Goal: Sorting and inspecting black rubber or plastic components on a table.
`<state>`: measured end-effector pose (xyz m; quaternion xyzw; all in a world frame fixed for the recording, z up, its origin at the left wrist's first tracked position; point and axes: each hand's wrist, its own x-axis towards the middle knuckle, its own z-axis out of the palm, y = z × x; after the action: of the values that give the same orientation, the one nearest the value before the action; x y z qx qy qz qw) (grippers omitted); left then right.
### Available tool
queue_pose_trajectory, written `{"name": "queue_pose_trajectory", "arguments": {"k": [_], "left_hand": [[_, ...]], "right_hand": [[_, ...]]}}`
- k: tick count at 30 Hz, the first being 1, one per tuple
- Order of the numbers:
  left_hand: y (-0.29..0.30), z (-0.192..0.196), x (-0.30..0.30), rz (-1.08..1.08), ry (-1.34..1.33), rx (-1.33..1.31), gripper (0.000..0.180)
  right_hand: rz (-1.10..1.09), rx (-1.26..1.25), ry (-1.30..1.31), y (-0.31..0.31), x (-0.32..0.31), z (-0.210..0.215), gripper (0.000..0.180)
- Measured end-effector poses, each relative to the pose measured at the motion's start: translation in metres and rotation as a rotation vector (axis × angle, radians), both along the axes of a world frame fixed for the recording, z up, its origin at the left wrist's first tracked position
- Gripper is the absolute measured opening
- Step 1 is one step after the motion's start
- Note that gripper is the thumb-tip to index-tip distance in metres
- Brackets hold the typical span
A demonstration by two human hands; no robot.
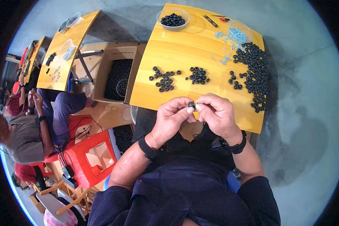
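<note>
At the near edge of the yellow table, my left hand [173,115] pinches a small round black piece [191,105] between thumb and fingers. Right beside it, my right hand [217,113] is closed in a pinch, its fingertips meeting the piece. Whatever lies between those right fingertips is too small to make out. Just beyond my hands sit two loose clusters of similar black pieces, a left cluster [165,83] and a middle cluster [197,76]; some show a hole. A larger spread of black pieces [255,71] covers the table's right side.
A clear tub of black pieces [173,28] stands far left on the yellow table [184,49]. Far right are a tub of tiny pale-blue pieces [238,35], spilled ones, and a cutter-like tool [210,21]. A cardboard box [106,81] and red stool [87,160] stand left, near a seated person.
</note>
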<state>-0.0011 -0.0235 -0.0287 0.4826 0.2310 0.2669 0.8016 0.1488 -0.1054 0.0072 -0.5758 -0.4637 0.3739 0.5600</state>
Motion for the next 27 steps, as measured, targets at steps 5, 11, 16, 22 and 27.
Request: {"name": "queue_pose_trajectory", "arguments": {"k": [5,11,16,22,27], "left_hand": [[0.0,-0.003,-0.002,-0.027,0.032,-0.007,0.016],[0.003,-0.012,-0.006,-0.108,0.097,-0.045,0.016],[0.004,-0.01,-0.006,-0.149,0.099,-0.095,0.014],[0.009,-0.007,-0.009,-0.071,0.05,-0.074,0.014],[0.015,-0.004,-0.015,-0.027,0.054,-0.031,0.012]], "right_hand": [[0.024,0.078,-0.245,0.004,0.001,-0.001,0.006],[-0.006,0.117,-0.357,-0.001,-0.003,-0.011,0.009],[0.015,0.164,-0.389,-0.003,-0.002,-0.014,0.011],[-0.078,0.028,-0.358,0.023,0.015,-0.022,0.013],[-0.007,-0.137,-1.003,0.074,0.035,-0.039,0.011]]}}
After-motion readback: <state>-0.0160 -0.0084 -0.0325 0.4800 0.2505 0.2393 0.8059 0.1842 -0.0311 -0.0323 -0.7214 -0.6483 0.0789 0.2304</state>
